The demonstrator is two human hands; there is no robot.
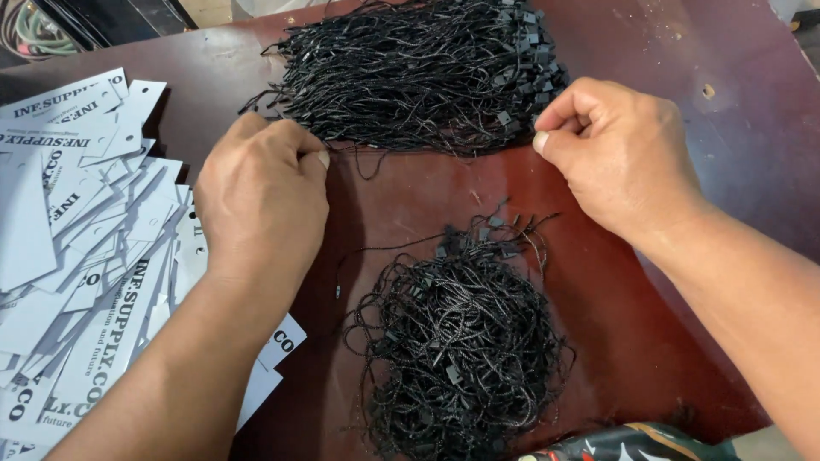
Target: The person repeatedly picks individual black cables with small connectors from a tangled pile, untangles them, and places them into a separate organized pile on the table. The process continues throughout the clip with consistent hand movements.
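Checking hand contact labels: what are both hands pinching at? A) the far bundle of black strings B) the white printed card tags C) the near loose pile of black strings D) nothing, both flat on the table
A: the left hand and right hand both pinch at the near edge of the far bundle of black strings; the loose pile and white card tags lie untouched.

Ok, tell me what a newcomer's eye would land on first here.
First, the two bare hands, left hand and right hand, each pinching at the near edge of a big bundle of black strings at the top of the dark red table. Next, the tangled heap of black strings below them, and the spread of white card tags on the left.
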